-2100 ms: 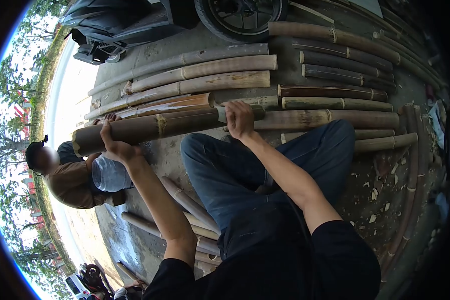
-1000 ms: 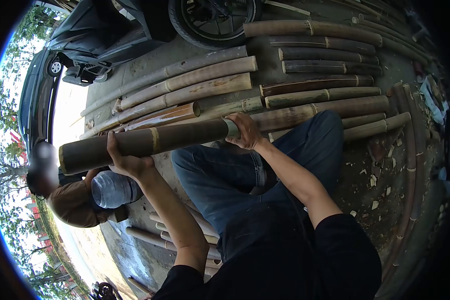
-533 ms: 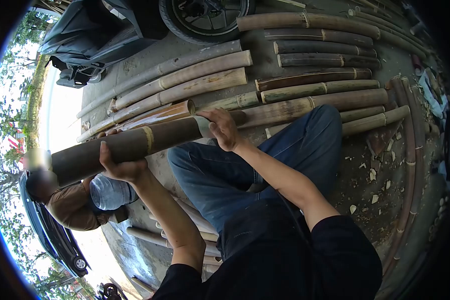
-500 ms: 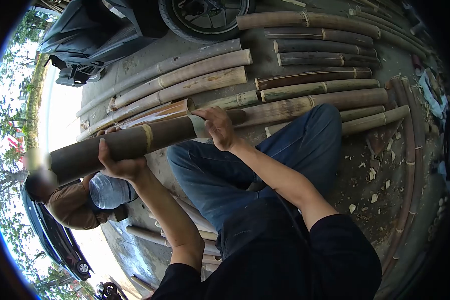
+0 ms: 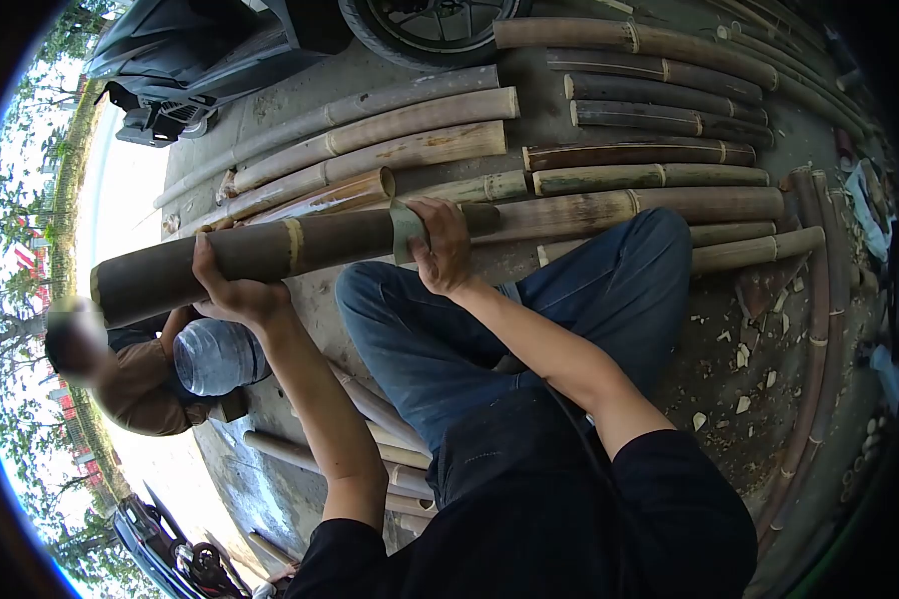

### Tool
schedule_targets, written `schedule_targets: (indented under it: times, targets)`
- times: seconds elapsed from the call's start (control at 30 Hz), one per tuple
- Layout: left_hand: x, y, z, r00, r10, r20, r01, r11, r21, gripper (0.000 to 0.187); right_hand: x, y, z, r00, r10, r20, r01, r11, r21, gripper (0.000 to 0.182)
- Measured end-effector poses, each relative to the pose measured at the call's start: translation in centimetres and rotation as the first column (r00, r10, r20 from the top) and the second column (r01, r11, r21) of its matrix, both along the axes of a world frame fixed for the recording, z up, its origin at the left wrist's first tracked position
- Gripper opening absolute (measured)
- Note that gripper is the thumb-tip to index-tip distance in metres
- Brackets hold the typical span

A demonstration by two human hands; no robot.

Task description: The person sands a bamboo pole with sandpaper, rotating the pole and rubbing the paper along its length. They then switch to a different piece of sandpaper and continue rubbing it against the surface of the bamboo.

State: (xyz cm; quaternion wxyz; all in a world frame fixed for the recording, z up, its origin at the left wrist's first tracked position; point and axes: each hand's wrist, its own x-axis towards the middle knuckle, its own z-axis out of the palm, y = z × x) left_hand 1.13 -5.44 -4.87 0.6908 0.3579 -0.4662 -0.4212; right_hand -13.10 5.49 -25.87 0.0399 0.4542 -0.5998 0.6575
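A thick dark brown bamboo pole (image 5: 250, 252) with a pale node ring lies across in front of me, above my thighs. My left hand (image 5: 245, 298) grips it from below, left of the node, thumb up along its near side. Near the pole's right part, my right hand (image 5: 444, 245) is closed over it. Between that palm and the bamboo is a grey-green sheet that looks like sandpaper (image 5: 406, 230), bent round the surface. The fingers on the pole's far side are partly hidden.
Several cut bamboo poles (image 5: 659, 177) lie in rows on the ground ahead. A motorbike wheel (image 5: 435, 25) stands beyond them. At left, a person (image 5: 140, 389) sits by a clear plastic water container (image 5: 215, 356). Wood chips (image 5: 742, 356) litter the floor at right.
The pole now appears closer to level, its left end higher in view. My right hand and the sheet have shifted slightly along it, and my head view has turned a little.
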Motion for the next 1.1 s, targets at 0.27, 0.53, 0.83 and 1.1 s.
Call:
schedule_targets:
  times: [0.27,0.53,0.83,1.1]
  targets:
    - [2.0,-0.4,-0.3,0.994,0.097,0.044,-0.098,0.995,0.016,0.046,-6.2,2.0,-11.2,0.997,-0.053,0.058,0.032,0.950,0.312,0.045]
    - [2.7,-1.0,-1.1,0.980,-0.199,-0.027,0.199,0.979,0.035,0.048,-1.9,-0.2,0.9,0.985,0.140,0.099,-0.145,0.989,0.040,0.037]
    - [1.2,0.1,-1.1,0.930,-0.356,-0.091,0.340,0.928,-0.156,0.061,-6.3,2.1,-7.9,0.880,0.273,0.389,-0.438,0.785,0.439,0.054]
    - [2.2,-0.7,-1.9,0.922,-0.375,-0.101,0.359,0.922,-0.142,0.072,-6.0,2.6,-7.7,0.914,0.244,0.325,-0.338,0.901,0.273,0.051]
